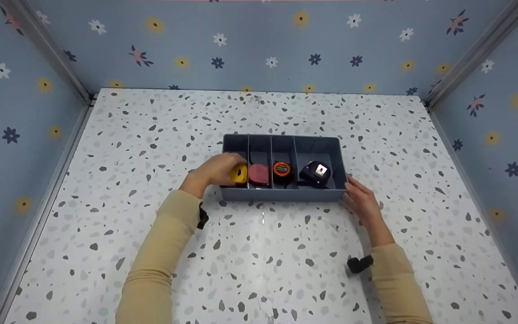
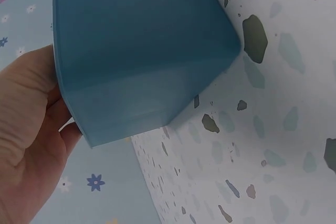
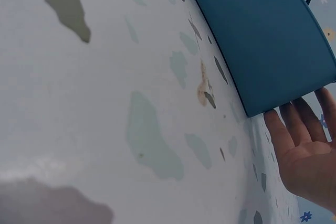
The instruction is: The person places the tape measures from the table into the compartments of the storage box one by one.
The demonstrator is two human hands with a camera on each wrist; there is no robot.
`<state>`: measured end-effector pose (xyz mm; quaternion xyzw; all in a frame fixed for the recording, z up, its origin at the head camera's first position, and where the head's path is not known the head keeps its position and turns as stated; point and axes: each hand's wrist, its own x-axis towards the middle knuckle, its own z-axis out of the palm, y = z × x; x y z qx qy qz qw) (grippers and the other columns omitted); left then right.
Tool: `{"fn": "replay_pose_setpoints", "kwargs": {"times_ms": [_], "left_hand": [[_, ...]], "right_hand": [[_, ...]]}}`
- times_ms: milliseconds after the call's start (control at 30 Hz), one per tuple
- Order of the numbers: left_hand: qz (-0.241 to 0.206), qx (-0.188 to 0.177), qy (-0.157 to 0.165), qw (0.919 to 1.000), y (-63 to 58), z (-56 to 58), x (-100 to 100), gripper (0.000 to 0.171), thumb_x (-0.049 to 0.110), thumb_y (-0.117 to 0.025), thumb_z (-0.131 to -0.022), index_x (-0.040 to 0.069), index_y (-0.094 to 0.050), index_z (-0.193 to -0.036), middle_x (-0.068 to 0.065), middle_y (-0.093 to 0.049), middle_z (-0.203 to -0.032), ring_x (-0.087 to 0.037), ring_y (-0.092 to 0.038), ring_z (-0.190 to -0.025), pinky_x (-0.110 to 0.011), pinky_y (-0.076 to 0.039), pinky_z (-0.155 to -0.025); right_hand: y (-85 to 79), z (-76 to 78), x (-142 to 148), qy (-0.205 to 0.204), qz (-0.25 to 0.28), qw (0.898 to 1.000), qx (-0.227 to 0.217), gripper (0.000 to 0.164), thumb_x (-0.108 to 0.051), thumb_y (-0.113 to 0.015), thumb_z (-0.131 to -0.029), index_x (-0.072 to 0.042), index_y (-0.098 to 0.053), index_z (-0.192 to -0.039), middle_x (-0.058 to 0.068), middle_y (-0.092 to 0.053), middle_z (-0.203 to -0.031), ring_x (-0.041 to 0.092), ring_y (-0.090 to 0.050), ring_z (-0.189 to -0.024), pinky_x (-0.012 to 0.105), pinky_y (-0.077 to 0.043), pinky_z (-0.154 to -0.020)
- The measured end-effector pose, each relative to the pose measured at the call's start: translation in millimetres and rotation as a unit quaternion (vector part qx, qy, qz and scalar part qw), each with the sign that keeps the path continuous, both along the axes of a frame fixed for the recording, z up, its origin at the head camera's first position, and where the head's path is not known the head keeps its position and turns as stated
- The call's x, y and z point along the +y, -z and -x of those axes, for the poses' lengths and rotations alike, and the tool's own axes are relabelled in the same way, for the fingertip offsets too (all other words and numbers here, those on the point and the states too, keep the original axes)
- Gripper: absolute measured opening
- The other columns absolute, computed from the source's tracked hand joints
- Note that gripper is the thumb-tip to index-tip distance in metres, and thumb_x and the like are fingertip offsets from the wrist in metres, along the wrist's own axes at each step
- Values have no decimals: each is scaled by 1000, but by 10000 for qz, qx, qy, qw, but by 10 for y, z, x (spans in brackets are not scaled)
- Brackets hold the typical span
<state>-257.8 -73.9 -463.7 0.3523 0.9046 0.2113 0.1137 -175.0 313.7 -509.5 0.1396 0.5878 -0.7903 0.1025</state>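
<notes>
A blue-grey divided box [image 1: 281, 195] stands on the table. My left hand [image 1: 216, 171] reaches over its left end and grips a yellow tape measure [image 1: 239, 174] in the leftmost compartment. In the compartments to the right lie a pink tape measure [image 1: 259, 174], a black tape measure with an orange face [image 1: 282, 170] and, in the widest one, a larger dark tape measure [image 1: 316, 173]. My right hand [image 1: 364, 200] rests against the box's right end. Its fingers [image 3: 286, 129] reach out nearly straight to the box wall in the right wrist view. The box hides the left fingertips in the left wrist view.
The white speckled tabletop [image 1: 263, 252] spreads around the box. Blue flowered panels [image 1: 259, 45] close it in at the back and on both sides. Black wrist straps [image 1: 360, 264] show at both sleeves.
</notes>
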Motion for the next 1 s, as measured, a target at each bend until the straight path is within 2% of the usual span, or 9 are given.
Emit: {"fn": "replay_pose_setpoints", "kwargs": {"times_ms": [400, 633, 800, 1000], "left_hand": [[129, 20, 16, 9999, 61, 48, 18, 54, 9, -75, -65, -1, -57, -114, -12, -59, -108, -25, -52, -99, -36, -40, -90], [251, 468, 281, 9982, 116, 69, 32, 36, 3, -73, -63, 2, -66, -98, -7, -65, -90, -23, -56, -81, -36, -43, -79], [124, 575, 316, 9978, 135, 83, 39, 24, 0, -71, -63, 3, -67, -87, -6, -64, -79, -22, -55, -72, -35, -45, -69], [316, 627, 323, 9970, 150, 84, 61, 23, -3, -67, -63, 5, -66, -84, -4, -63, -78, -22, -55, -72, -36, -43, -73]], "right_hand": [[-5, 2, -12, 30, -3, 10000, -39, 57, -15, -56, -88, -5, -30, -137, 6, -26, -143, 22, -27, -128, 39, -27, -101], [-10, 4, -20, 46, 94, 9999, -3, 57, -13, -54, -88, -5, -28, -138, 8, -25, -143, 22, -26, -129, 39, -27, -101], [-9, 6, -8, 29, 116, 9999, 14, 59, -12, -54, -88, -4, -25, -139, 6, -22, -144, 21, -25, -129, 39, -26, -102], [-7, 4, -2, -20, -10, 10000, 2, 58, -15, -55, -88, -6, -27, -138, 4, -24, -144, 20, -25, -129, 38, -27, -102]]}}
